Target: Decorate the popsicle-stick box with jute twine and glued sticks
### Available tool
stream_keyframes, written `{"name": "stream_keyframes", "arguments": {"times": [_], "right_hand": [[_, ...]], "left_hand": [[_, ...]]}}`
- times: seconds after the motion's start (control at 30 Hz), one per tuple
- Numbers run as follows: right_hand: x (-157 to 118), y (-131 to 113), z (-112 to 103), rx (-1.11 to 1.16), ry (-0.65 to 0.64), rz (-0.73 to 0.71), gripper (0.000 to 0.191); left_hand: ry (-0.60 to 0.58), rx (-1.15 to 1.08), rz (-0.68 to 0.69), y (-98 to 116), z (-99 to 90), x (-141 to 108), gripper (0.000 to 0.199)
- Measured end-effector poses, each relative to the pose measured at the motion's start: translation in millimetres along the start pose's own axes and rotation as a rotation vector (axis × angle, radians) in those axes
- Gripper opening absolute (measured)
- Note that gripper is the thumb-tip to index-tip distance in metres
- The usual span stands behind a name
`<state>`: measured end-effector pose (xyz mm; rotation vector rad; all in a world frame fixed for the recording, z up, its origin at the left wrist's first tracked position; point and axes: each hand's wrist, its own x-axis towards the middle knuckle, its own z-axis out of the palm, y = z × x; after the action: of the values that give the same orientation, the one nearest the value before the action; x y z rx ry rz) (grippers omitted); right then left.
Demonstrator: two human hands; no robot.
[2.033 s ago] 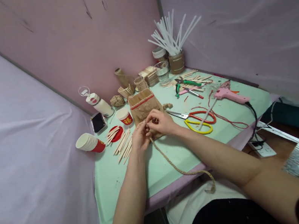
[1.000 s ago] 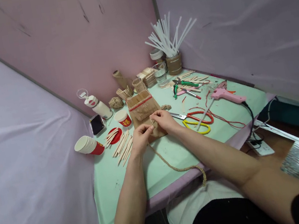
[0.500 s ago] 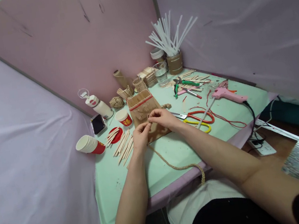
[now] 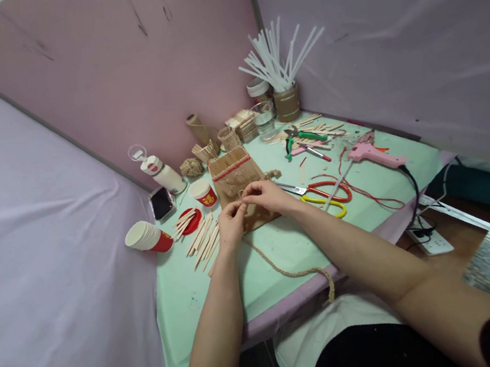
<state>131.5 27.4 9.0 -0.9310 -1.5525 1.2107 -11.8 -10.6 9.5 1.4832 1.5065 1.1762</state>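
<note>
The thumb and fingertips of the left hand are drawn together in a pinch, and those of the right hand do the same, so that the 2 pinches meet tip to tip. What lies between them is too small to tell; a thin loop seems to stand up just behind. Against 1 s ago, when a gap showed between the 2 hands, the tips now sit together, and since 0.5 s ago hardly anything has shifted. I take this as a pause for fine, close handling at 1 spot.

Right behind the fingertips, the brown bag with its red trim stands on the green table, its lower front partly hidden by the hands; whether they touch it, I cannot tell. The braided cord runs from beside the left wrist over the near edge, and its hanging end lies further left than 2 s ago, which suggests the work has tugged it along.

Further out, scissors lie to the right and wooden sticks to the left, both untouched.
</note>
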Motion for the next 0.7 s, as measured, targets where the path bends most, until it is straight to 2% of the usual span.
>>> {"name": "stream_keyframes", "arguments": {"times": [0.27,0.47,0.53,0.63,0.7], "right_hand": [[0.1,3.1,1.9,-0.084,0.094,0.059,0.02],[4.3,11.9,6.2,-0.01,0.368,0.137,0.017],[4.5,12.7,4.6,0.043,0.342,0.163,0.019],[3.6,9.9,-0.8,0.136,0.178,0.223,0.024],[3.1,6.4,-4.3,0.167,0.113,0.222,0.023]], "left_hand": [[-0.019,0.178,0.098,4.0,1.7,-2.1,0.023],[-0.105,0.128,0.134,11.6,10.0,-9.1,0.022],[-0.109,0.08,0.11,11.9,10.2,-10.3,0.022],[-0.115,0.023,0.056,8.8,8.5,-9.3,0.023],[-0.115,-0.012,0.03,4.8,7.4,-6.9,0.025]]}}
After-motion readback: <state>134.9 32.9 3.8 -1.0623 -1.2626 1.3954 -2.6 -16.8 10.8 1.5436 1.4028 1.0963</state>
